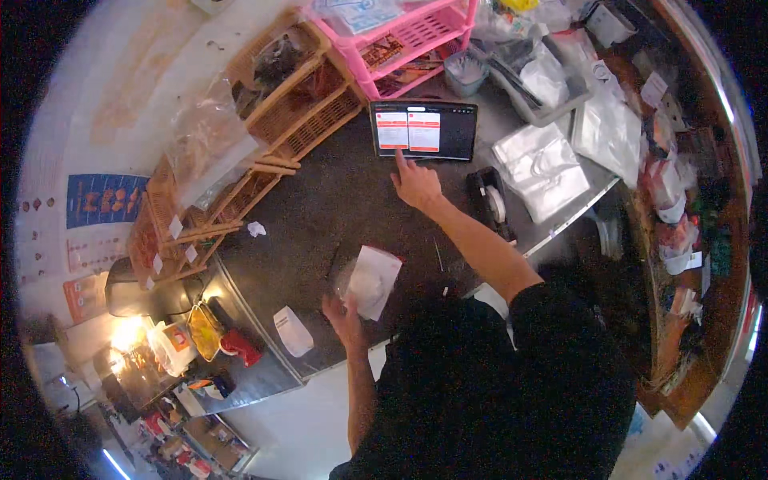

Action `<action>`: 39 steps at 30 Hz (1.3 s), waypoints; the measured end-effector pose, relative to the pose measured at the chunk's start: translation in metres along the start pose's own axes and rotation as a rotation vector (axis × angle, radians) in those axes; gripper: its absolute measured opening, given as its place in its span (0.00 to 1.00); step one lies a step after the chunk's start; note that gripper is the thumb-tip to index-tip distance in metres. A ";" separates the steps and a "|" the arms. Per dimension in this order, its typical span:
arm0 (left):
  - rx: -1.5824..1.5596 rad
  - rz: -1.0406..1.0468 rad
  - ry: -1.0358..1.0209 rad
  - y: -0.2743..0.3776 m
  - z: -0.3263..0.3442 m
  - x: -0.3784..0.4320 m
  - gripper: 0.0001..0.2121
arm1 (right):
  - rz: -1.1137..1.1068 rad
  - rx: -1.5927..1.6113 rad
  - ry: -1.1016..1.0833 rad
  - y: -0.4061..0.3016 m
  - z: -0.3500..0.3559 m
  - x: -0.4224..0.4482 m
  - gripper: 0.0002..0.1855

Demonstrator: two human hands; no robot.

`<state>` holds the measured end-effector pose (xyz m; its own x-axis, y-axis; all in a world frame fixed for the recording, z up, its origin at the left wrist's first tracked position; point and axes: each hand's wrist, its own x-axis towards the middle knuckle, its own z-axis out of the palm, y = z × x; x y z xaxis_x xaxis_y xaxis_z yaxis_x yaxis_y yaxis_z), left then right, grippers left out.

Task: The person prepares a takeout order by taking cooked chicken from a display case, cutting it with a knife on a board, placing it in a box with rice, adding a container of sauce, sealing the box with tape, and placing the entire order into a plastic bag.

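My right hand [414,180] reaches across the dark counter with its index finger at the lower edge of a tablet's lit screen [424,131], which shows two white and orange panels. Nothing is held in that hand. My left hand [345,318] is at the lower left edge of a clear, rounded plastic item [362,282], perhaps a lid or container, lying over a white paper [384,270] with a red edge. Its fingers touch or nearly touch the item; whether they grip it cannot be told. A white printed slip [293,331] lies to the left of this hand.
Wooden slatted racks [288,132] line the left back, beside a pink plastic shelf [408,36]. A black tape dispenser [493,201] and a stack of clear plastic bags [543,168] are on the right, with a grey bin [540,84] behind. Crumpled paper [257,228] lies near the racks.
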<state>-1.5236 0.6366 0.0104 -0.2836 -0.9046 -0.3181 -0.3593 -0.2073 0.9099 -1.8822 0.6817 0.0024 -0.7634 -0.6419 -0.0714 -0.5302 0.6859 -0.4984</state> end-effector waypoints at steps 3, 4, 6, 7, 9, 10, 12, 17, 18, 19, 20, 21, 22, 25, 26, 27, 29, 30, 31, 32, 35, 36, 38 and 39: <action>-0.082 -0.060 0.072 0.033 0.001 -0.009 0.30 | 0.198 0.089 0.018 0.005 -0.015 -0.011 0.34; -0.115 -0.082 0.095 0.043 0.003 -0.014 0.30 | 0.255 0.106 0.031 0.010 -0.016 -0.013 0.34; 0.053 0.007 0.029 0.036 -0.009 -0.019 0.29 | 0.289 0.134 0.066 0.014 -0.019 -0.022 0.34; 0.248 0.123 -0.070 0.017 -0.031 -0.014 0.29 | 0.268 0.143 0.091 0.011 -0.023 -0.025 0.33; 0.288 0.147 -0.067 0.003 -0.046 -0.009 0.26 | 0.227 0.211 0.185 0.018 -0.043 -0.038 0.30; 0.138 0.043 0.051 0.000 -0.047 -0.011 0.24 | 0.192 0.273 0.242 0.017 -0.057 -0.049 0.28; 0.095 -0.028 0.088 -0.005 -0.058 -0.010 0.22 | 0.192 0.416 0.408 0.027 -0.105 -0.070 0.17; -0.129 -0.117 0.168 0.027 -0.052 -0.034 0.20 | 0.383 0.122 0.580 0.170 -0.154 -0.086 0.08; -0.092 -0.202 0.143 0.038 -0.048 -0.036 0.23 | 0.314 0.012 0.368 0.218 -0.141 -0.087 0.11; -0.100 -0.206 0.158 0.040 -0.043 -0.036 0.24 | 0.300 -0.114 0.186 0.235 -0.136 -0.087 0.14; -0.108 -0.206 0.176 0.043 -0.038 -0.035 0.25 | 0.280 -0.239 0.008 0.245 -0.133 -0.082 0.16; -0.105 -0.211 0.192 0.044 -0.037 -0.034 0.26 | 0.267 -0.363 -0.176 0.251 -0.131 -0.081 0.19; -0.092 -0.155 0.152 0.038 -0.042 -0.031 0.27 | 0.253 -0.333 -0.157 0.250 -0.135 -0.078 0.19; 0.006 0.037 0.063 0.025 -0.046 -0.017 0.28 | 0.186 -0.245 -0.204 0.269 -0.140 -0.066 0.22; 0.071 0.113 0.067 0.028 -0.040 -0.012 0.27 | 0.185 -0.226 -0.243 0.269 -0.144 -0.063 0.22; 0.133 0.191 0.078 0.035 -0.032 -0.006 0.27 | 0.176 -0.209 -0.281 0.267 -0.147 -0.056 0.22; 0.107 0.352 0.049 0.078 0.011 -0.003 0.26 | 0.134 -0.185 -0.245 0.289 -0.136 -0.061 0.17; 0.087 0.431 0.043 0.103 0.035 -0.005 0.26 | 0.088 -0.193 -0.186 0.296 -0.130 -0.064 0.16; 0.083 0.447 -0.003 0.125 0.057 -0.009 0.25 | 0.042 -0.202 -0.128 0.299 -0.129 -0.065 0.14; 0.079 0.462 -0.033 0.139 0.076 -0.010 0.25 | 0.006 -0.213 -0.103 0.290 -0.130 -0.069 0.11; 0.281 0.638 -0.224 0.154 0.125 0.005 0.24 | 0.003 -0.236 -0.005 0.270 -0.140 -0.078 0.09; 0.309 0.668 -0.309 0.156 0.144 0.011 0.25 | 0.041 -0.199 0.101 0.270 -0.149 -0.081 0.09; 0.514 0.743 -0.404 0.145 0.174 0.036 0.27 | 0.174 -0.102 0.219 0.267 -0.179 -0.083 0.08; 0.583 0.705 -0.407 0.140 0.190 0.048 0.28 | 0.278 -0.051 0.241 0.268 -0.201 -0.083 0.08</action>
<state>-1.7566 0.6353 0.0718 -0.8434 -0.5317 0.0772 -0.3408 0.6406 0.6881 -2.0348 0.9875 0.0483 -0.9426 -0.3338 0.0107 -0.3034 0.8427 -0.4448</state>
